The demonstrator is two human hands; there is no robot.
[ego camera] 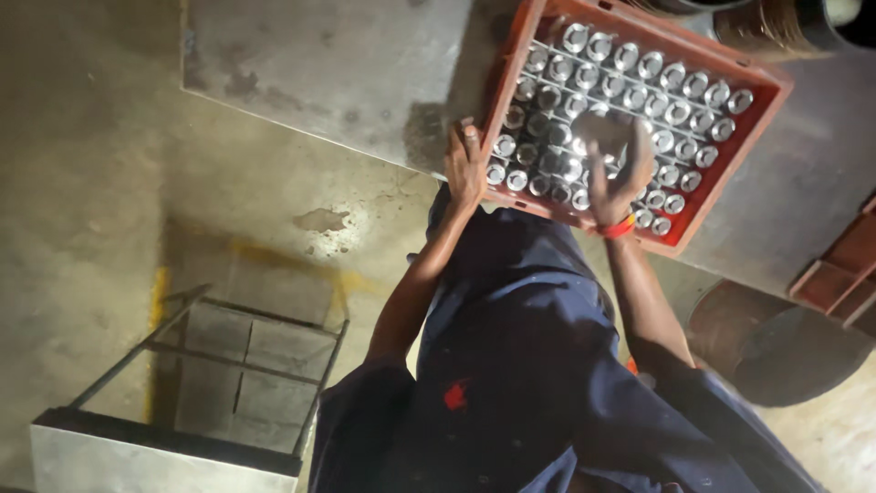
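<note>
Hands at a red crate of metal cylinders.
Head view: the left hand [465, 167] grips the near edge of the red crate [765, 119] resting on the grey surface [347, 64]; the right hand [620, 178], blurred, holds a shiny metal piece [601, 131] above the gridded metal cylinders [677, 111].

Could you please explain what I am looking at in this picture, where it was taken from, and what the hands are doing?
This is one view from a camera worn on a person's head, looking down at their own body and arms, so there is no machine here. In front of them a red crate rests on a grey metal table. It is filled with rows of shiny round metal pieces. The left hand grips the crate's near edge. The right hand, with a red wristband, is raised over the crate; it is blurred, so whether it holds anything cannot be told. A metal frame stand sits on the floor at lower left.
</note>
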